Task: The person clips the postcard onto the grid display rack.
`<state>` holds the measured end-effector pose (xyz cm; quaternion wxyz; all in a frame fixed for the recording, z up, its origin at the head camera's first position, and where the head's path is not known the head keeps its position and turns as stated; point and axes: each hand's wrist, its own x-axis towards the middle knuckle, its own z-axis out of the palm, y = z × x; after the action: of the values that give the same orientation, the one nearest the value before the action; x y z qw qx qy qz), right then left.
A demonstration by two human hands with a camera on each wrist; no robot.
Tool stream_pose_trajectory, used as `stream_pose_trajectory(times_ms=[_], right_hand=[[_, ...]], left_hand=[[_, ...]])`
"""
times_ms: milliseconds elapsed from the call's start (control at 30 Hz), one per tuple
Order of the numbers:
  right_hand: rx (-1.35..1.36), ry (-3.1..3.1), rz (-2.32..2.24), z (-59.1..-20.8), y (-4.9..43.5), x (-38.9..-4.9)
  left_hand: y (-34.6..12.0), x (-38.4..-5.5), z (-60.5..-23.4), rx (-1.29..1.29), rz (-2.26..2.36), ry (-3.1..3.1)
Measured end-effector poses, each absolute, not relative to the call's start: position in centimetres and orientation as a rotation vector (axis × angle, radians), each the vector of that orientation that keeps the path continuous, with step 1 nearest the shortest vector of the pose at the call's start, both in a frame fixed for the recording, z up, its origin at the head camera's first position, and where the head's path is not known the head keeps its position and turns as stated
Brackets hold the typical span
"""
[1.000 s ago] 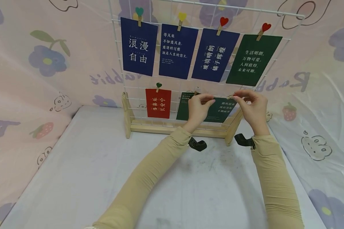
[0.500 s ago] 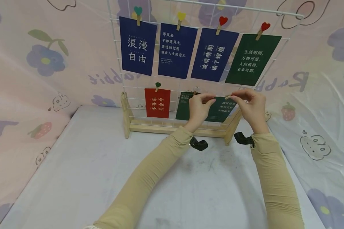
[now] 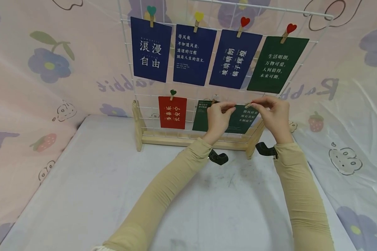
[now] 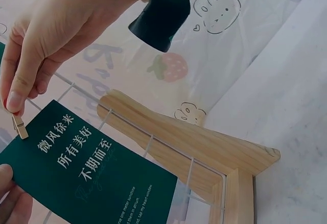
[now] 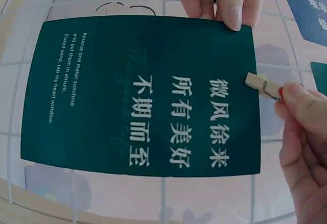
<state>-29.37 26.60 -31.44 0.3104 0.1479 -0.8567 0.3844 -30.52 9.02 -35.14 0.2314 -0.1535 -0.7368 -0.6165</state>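
Observation:
My left hand point(image 3: 218, 118) pinches the upper left corner of a dark green card point(image 5: 153, 101) with white lettering, held against the wire grid. At that card's top edge, my right hand point(image 3: 275, 114) pinches a small wooden clothespin point(image 5: 263, 87) between thumb and finger. In the right wrist view the clothespin's tip overlaps the card's edge; whether it clamps the wire cannot be told. Some red shows at the pinched end of the clothespin. A second green card point(image 3: 201, 115) hangs on the left, partly hidden behind my left hand.
The white wire grid point(image 3: 144, 92) stands in a wooden base point(image 3: 176, 141). Blue cards point(image 3: 151, 50) and a green card point(image 3: 278, 66) hang in the upper row by heart-topped clothespins. A red card point(image 3: 172, 113) hangs lower left. Patterned cloth point(image 3: 342, 104) surrounds the white tabletop point(image 3: 207, 209).
My right hand has shifted slightly left along the card's top edge with the clothespin. The left hand stays nearly still on the card.

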Motion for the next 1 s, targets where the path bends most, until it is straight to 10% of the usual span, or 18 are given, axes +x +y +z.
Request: stream_pose_trajectory(times_ms=[1000], right_hand=[[0.391,-2.233,0.922,-32.0,25.4,-29.6]], left_hand=[[8.8,-30.4,-35.7,-0.389,-1.664,-2.025]])
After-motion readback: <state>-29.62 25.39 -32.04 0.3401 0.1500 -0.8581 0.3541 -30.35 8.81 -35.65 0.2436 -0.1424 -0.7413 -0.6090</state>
